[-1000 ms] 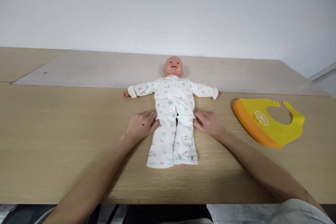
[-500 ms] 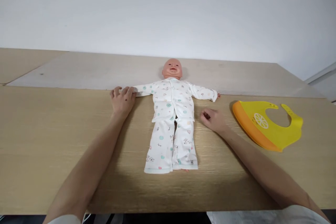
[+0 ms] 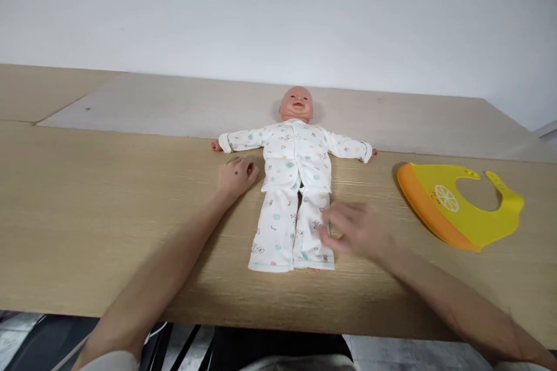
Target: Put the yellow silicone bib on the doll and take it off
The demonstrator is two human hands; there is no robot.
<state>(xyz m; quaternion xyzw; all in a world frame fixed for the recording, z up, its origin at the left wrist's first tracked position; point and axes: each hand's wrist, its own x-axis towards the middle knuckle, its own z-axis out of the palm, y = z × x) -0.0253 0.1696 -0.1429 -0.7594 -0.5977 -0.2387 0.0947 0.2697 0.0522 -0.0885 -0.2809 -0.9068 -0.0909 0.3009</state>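
A baby doll lies on its back with its arms stretched out sideways. It wears a white printed pyjama top and matching trousers. My left hand rests on the table beside the top, below the doll's sleeve, its fingers curled in with nothing seen in them. Blurred by motion, my right hand is over the edge of the trouser leg, thumb and fingers apart and holding nothing. Whether it touches the cloth I cannot tell.
A yellow bib with an orange pocket and a white citrus print lies to the right. The wooden table has a paler strip along the back, against a white wall. Part of a dark chair shows below the front edge.
My left hand has left the doll's sleeve end and come inward and nearer, its fingers curling. My right hand has moved nearer, towards the trouser leg, and opened. The view has shifted slightly.
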